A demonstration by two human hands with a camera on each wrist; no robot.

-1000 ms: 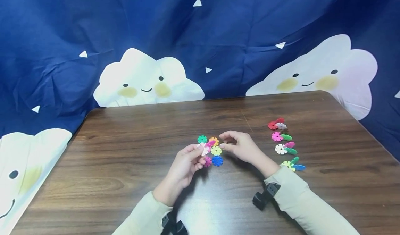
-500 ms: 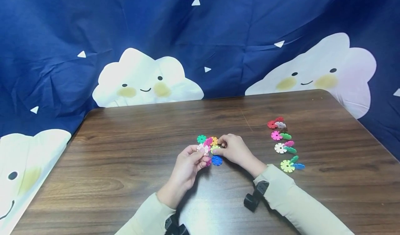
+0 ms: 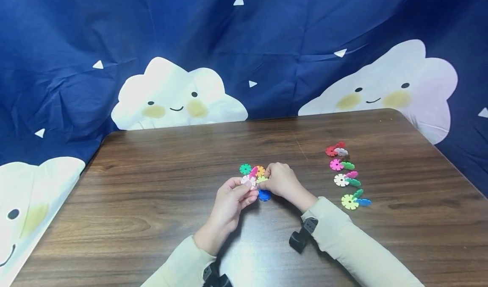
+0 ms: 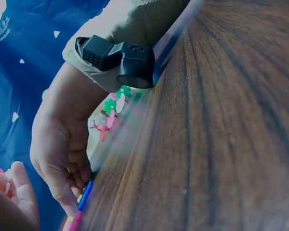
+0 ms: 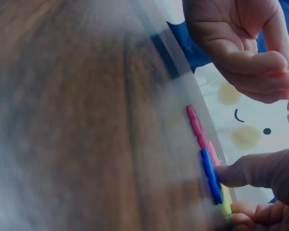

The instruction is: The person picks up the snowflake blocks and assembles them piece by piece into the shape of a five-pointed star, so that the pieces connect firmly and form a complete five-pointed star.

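My left hand [image 3: 231, 204] pinches a white notched building disc [image 3: 247, 180] between thumb and fingers, above the table. A pink disc [image 3: 253, 171] is slotted upright into the white one. To its right, my right hand [image 3: 284, 182] has thumb and fingers around the edge of a yellow disc [image 3: 261, 179], mostly covered by the thumb. A blue disc [image 3: 264, 195] lies just below that thumb, and an orange disc [image 3: 260, 170] beside the fingertips. A green disc [image 3: 245, 168] lies behind the left hand. Another pink disc [image 5: 197, 127] lies flat in the right wrist view.
On the right side of the wooden table [image 3: 152, 185] several joined disc sets stand in a column: red and silver [image 3: 331, 151], pink and green [image 3: 336, 164], white, pink and green [image 3: 341, 179], yellow, green and blue [image 3: 349, 202]. A blue cloud-print cloth [image 3: 274, 32] hangs behind.
My right hand has moved left and down onto the yellow disc, its fingers closing around it. The left hand keeps the joined white and pink discs, having shifted very slightly.
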